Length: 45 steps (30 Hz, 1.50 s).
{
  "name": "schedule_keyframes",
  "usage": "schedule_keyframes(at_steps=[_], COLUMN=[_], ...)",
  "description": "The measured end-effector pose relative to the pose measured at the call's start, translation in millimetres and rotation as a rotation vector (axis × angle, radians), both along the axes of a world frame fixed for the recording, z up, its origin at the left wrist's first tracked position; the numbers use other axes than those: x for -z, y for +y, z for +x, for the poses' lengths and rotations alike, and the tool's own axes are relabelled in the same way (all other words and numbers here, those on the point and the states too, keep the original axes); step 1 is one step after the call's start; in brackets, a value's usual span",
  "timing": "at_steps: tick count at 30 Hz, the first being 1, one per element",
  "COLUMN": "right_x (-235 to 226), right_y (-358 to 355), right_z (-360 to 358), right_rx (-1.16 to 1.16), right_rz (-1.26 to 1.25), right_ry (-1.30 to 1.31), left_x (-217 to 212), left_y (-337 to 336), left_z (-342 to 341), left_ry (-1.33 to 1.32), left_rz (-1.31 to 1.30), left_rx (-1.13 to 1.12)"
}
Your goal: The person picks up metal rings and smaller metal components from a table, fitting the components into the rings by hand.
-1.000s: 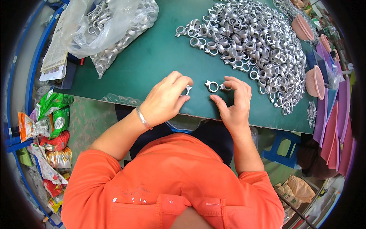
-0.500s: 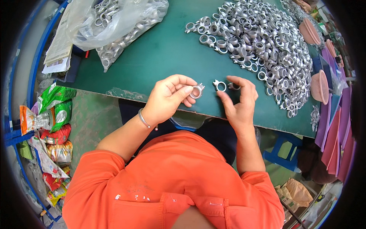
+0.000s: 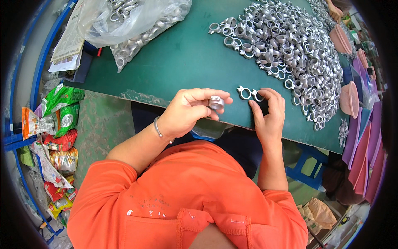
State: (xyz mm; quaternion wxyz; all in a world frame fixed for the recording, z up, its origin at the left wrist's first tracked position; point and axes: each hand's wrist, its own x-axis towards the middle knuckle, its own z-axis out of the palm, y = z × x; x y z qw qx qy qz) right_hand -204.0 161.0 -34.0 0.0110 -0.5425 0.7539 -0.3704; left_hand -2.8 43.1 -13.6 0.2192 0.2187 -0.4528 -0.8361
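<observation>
A silver metal ring clamp (image 3: 216, 102) is pinched in the fingers of my left hand (image 3: 186, 108), just above the table's near edge. To its right, another ring clamp (image 3: 244, 93) lies on the green table (image 3: 174, 70). A further ring clamp (image 3: 258, 96) sits right beside that one, between the thumb and forefinger of my right hand (image 3: 269, 112). Its far side is partly covered by those fingers. Beyond my right hand spreads a large heap of the same silver ring clamps (image 3: 286, 54).
At the back left lies a clear plastic bag (image 3: 145, 39) of ring clamps, beside papers (image 3: 68, 45) and a dark bin (image 3: 78, 70). Pink baskets (image 3: 349, 99) line the right edge. Another person's hand (image 3: 335, 13) is at the far right. A blue stool (image 3: 306, 166) stands below.
My left hand has turned its ring clamp, which now shows its outer side. My right thumb and forefinger have closed in on the ring clamp beside the one lying on the table.
</observation>
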Motion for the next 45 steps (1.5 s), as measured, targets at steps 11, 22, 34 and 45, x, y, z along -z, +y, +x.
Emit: schedule_keyframes(at_steps=[11,22,34,45], right_x=[2.0,-2.4,-29.3,-10.7], right_y=[10.8,14.8,24.8,-15.5], right_z=[1.8,4.6,38.5,19.3], right_rx=[-0.209,-0.441,-0.439,-0.108], right_rz=[-0.226,-0.164,0.350,-0.103], right_ry=[-0.910,-1.783,-1.296,-0.005], left_x=[5.9,-5.8,3.7,6.8], left_y=[9.9,21.4,19.9,15.7], left_z=[14.7,-6.0,-4.9,24.1], left_ry=[-0.069,-0.116,0.051,-0.137], left_rz=[-1.250,-0.990,-1.225,-1.310], left_rx=[0.160,-0.043,0.063,0.176])
